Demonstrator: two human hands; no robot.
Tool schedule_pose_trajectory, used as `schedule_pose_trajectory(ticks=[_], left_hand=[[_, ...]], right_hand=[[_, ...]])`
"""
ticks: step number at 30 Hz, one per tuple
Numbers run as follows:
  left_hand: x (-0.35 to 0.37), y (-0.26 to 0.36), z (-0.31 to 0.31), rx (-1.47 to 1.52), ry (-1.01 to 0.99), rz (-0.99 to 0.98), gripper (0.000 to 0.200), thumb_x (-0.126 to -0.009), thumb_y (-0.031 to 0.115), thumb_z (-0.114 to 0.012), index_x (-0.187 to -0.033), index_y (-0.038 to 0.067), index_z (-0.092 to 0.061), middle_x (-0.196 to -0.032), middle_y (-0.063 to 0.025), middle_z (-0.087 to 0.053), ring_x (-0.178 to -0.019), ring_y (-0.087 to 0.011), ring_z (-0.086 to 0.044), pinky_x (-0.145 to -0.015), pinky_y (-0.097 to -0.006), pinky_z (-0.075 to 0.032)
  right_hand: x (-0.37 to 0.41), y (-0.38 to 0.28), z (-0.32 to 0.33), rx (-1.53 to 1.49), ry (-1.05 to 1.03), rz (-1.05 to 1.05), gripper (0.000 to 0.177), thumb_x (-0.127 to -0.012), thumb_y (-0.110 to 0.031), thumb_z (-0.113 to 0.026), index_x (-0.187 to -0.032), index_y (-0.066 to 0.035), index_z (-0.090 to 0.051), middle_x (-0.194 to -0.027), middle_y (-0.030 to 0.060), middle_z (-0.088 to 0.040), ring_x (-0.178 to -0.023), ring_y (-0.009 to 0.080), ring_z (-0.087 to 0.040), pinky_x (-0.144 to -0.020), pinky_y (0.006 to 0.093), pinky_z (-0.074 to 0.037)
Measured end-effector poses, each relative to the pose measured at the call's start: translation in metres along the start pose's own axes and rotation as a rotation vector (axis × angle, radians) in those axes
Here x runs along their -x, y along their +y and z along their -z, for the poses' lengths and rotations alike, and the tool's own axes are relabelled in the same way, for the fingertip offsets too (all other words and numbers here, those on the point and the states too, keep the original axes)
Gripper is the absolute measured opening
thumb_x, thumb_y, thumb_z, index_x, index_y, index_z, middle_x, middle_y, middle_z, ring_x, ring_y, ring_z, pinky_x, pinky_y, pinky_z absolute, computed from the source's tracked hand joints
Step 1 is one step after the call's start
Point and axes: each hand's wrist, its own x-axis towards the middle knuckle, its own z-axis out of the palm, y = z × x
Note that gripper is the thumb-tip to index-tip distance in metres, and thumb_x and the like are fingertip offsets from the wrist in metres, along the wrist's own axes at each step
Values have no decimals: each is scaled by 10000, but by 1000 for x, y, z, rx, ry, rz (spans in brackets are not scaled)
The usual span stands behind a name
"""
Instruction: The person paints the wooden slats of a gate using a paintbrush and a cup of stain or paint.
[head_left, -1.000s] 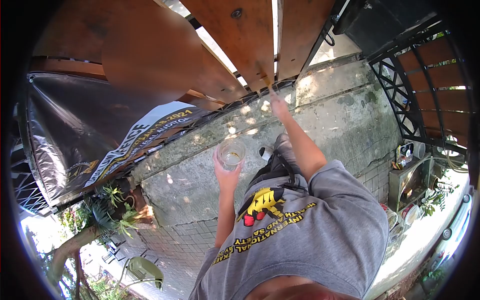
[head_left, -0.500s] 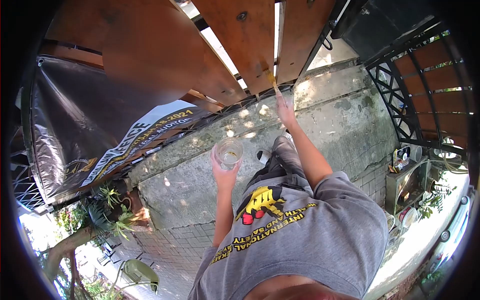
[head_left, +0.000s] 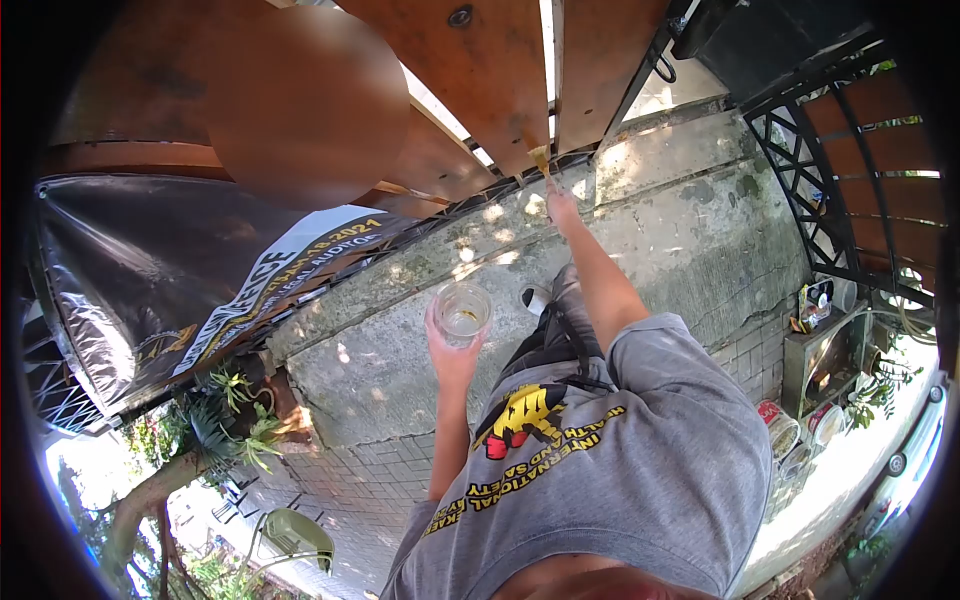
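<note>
My left hand (head_left: 452,348) is wrapped round a clear glass jar (head_left: 463,312), with a little yellowish liquid showing inside. My right hand (head_left: 562,208) reaches out and grips the handle of a paintbrush (head_left: 540,160). The brush's pale bristles meet the lower end of a reddish-brown wooden slat (head_left: 490,90). Another wooden slat (head_left: 600,80) stands just to the right, with a narrow gap between the two. Whether the bristles press on the wood or only hover close is hard to make out.
A dark printed banner (head_left: 150,270) hangs at left below the slats. Concrete paving (head_left: 380,380) lies underfoot. Potted plants (head_left: 235,410) and a green chair (head_left: 295,535) are at lower left. On the right are a metal-framed gate (head_left: 870,180) and a stand (head_left: 825,360) with containers.
The brush and my right hand have shifted slightly left along the slat's lower end. My view has turned a little; the jar stays in my left hand.
</note>
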Motion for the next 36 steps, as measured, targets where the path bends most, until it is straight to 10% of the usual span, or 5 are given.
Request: schedule_pose_trajectory(ticks=[13, 22, 28, 31, 36], left_hand=[[-5, -3, 2, -17, 55, -7, 968, -712, 156, -923, -1503, -9, -390, -1435, -196, -521, -1324, -307, -535, -1125, -418, -427], [-11, -1, -7, -3, 48, -10, 995, -714, 153, -925, -1516, -24, -366, -1446, -202, -520, -1327, -300, -536, -1130, -415, -423], [-4, -15, -3, -17, 62, 39, 1002, -707, 143, -925, -1520, -25, -363, -1446, -202, -511, -1332, -302, -529, -1134, -416, -419], [0, -22, 0, -15, 57, 46, 996, -706, 132, -921, -1517, -26, -365, -1438, -201, -510, -1327, -304, -532, -1127, -417, -426], [0, -12, 2, -8, 59, 89, 990, -704, 118, -916, -1513, -27, -365, -1426, -200, -515, -1318, -301, -538, -1118, -418, -435]], right_hand=[[161, -137, 80, -675, -243, 29, 357, -1070, -375, -517, -823, -121, -556, -584, -55, -336, -440, 97, -289, -415, 312, -270], [96, -128, 53, -349, -128, -22, 499, -1048, -401, -542, -737, -11, -540, -571, 65, -507, -455, 214, -543, -429, 380, -470], [51, -105, 22, -395, -65, -139, 302, -1062, -320, -506, -894, -80, -579, -565, -3, -401, -430, 137, -375, -401, 333, -323], [7, -79, 4, -321, -66, -168, 479, -1053, -364, -526, -829, 51, -613, -671, 159, -606, -501, 288, -620, -458, 424, -507], [-19, -59, -13, -191, -56, -186, 503, -1067, -379, -502, -894, 72, -644, -685, 178, -642, -515, 314, -642, -458, 425, -517]])
